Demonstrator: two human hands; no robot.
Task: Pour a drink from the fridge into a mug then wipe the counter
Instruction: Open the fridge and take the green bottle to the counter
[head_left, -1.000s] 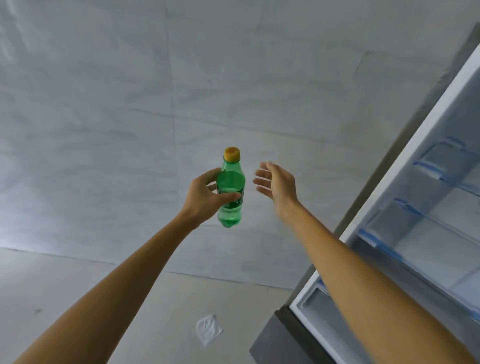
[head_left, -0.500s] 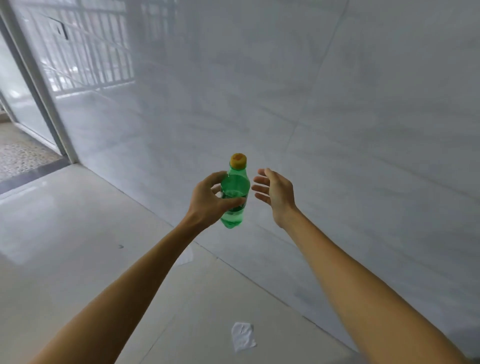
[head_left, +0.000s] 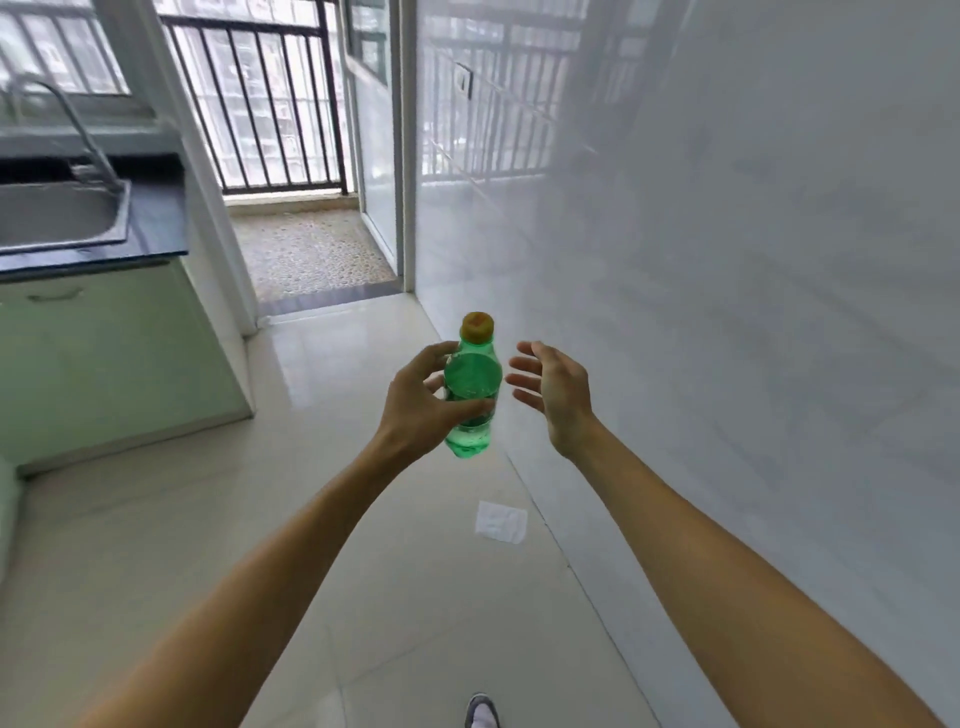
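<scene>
Our left hand (head_left: 421, 402) grips the upright green plastic bottle (head_left: 471, 387); our right hand (head_left: 553, 389) hovers just right, fingers spread, released.

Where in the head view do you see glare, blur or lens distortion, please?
In the head view, the balcony railing mirrors as glare on the glossy wall; the faucet and sink at the left edge are blurred; the wide lens tilts the window post; the green bottle in the left hand looks fairly sharp.

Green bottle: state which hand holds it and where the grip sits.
The left hand grips the green bottle round its middle, below the orange cap. The right hand is open beside it, holding nothing.
</scene>
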